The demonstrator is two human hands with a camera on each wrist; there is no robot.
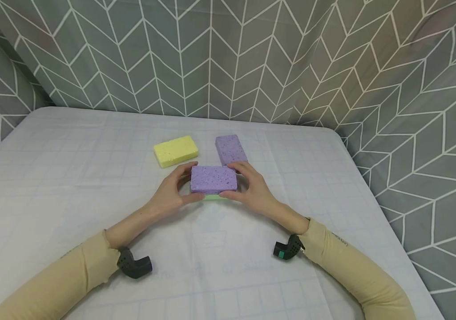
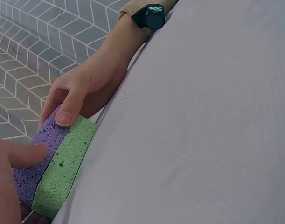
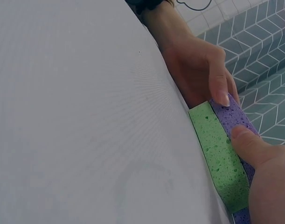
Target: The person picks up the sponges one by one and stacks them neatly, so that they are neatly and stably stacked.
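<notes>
Below, white cloth (image 1: 232, 253) bears sponges (image 1: 213, 179) — patterned curtain (image 1: 211, 58) behind.

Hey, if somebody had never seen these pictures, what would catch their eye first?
Probably the purple sponge near the middle of the white table, stacked on a green sponge and held at its ends between the left grip and the right grip. Beyond it lie a yellow sponge, toward the left, and a second purple sponge, slightly right.
</notes>
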